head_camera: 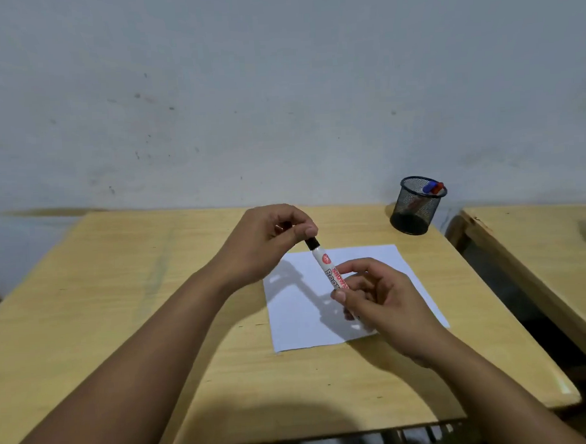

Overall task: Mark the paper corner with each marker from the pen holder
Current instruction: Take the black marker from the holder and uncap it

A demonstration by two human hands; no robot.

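Hands pinching marker (326,266) above paper (387,268), left hand (269,243) on cap, right hand (379,302) on barrel, pen holder (415,209) beyond

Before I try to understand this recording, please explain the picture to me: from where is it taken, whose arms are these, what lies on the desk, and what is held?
There is no machine here. A person wears one camera on the head, and it looks forward and down, so the two bare arms enter from the bottom of the picture.

On the wooden desk lies a white sheet of paper. At the far right corner of the desk, near the wall, stands a black mesh pen holder; a blue cap and a red cap stick out of it.

Both hands hold one marker above the paper. The right hand grips its white barrel. The left hand pinches its black end, which looks like the cap. I cannot tell whether the cap is coming off or going on. I see no mark on the paper.
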